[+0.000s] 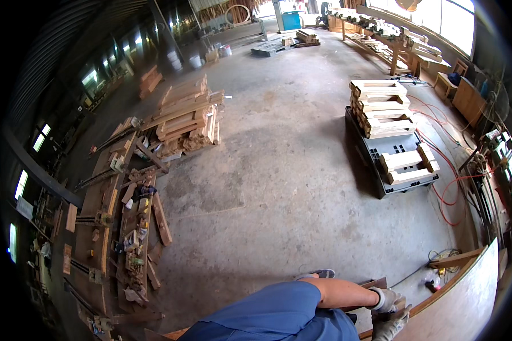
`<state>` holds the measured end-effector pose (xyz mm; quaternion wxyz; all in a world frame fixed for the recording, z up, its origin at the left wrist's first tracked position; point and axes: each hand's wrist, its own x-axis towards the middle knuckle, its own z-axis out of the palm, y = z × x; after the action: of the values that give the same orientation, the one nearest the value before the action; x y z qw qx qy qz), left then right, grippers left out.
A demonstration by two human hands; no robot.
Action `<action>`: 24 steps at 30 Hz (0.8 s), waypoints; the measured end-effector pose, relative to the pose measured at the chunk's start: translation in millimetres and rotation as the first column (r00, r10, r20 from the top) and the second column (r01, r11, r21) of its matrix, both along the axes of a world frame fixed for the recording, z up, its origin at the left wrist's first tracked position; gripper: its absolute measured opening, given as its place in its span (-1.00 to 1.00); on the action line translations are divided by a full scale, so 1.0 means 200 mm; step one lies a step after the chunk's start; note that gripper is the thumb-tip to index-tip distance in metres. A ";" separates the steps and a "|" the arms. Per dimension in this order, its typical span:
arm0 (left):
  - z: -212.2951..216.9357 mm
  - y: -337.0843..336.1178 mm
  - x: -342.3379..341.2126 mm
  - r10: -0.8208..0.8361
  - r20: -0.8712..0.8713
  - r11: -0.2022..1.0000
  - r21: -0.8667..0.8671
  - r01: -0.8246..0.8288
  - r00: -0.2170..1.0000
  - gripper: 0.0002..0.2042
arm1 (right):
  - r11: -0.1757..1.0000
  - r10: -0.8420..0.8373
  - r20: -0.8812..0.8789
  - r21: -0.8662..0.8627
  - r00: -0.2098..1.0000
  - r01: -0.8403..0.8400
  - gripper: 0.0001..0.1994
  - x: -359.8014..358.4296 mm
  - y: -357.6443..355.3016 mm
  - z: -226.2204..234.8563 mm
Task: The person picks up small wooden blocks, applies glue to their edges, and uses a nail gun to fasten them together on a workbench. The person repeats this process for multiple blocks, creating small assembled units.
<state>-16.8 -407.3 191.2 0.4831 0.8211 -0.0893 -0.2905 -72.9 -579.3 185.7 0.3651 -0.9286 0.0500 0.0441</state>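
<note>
Both of my hands are at the lower right, in pale work gloves, beside the wooden edge of a light-topped board or bench [463, 298]. My left hand [385, 299], at the end of a bare forearm below a blue sleeve, has its fingers bent and closed. Just below it, almost touching, my right hand [390, 326] has its fingers drawn together toward the same spot. Something small and brownish shows between the gloves, too unclear to name. Behind my left forearm a dark brown wooden piece [375, 283] sticks out.
Wooden frames [381, 94] are stacked on a black pallet [375, 149] at the right. Red hoses [454, 193] and a cord trail on the floor beyond. Timber [185, 116] is piled at left, near a long clamping bench [99, 238] and a scrap-filled trough [136, 238].
</note>
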 end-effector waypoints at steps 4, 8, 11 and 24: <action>-0.02 0.01 0.00 0.027 -0.007 1.000 -0.002 -0.027 1.000 -0.43 | 0.985 0.138 0.075 -0.119 0.988 -0.128 0.09 -0.03 0.07 0.09; -0.01 -0.01 0.00 0.004 0.003 1.000 -0.016 -0.004 1.000 -0.43 | 0.998 0.038 0.111 -0.045 0.993 -0.033 0.10 0.00 -0.04 -0.09; 0.05 0.02 -0.02 -0.004 -0.002 1.000 -0.020 0.004 1.000 -0.43 | 1.000 -0.027 0.045 0.016 0.999 0.027 0.13 0.00 -0.04 -0.06; 0.11 0.06 -0.03 -0.019 -0.017 1.000 -0.008 0.019 1.000 -0.44 | 0.988 0.087 0.143 -0.139 0.986 -0.067 0.19 -0.01 -0.03 -0.06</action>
<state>-23.4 -395.2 213.4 0.4841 0.8159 -0.0940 -0.3018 -75.0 -584.9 173.1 0.3026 -0.9529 -0.0105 -0.0144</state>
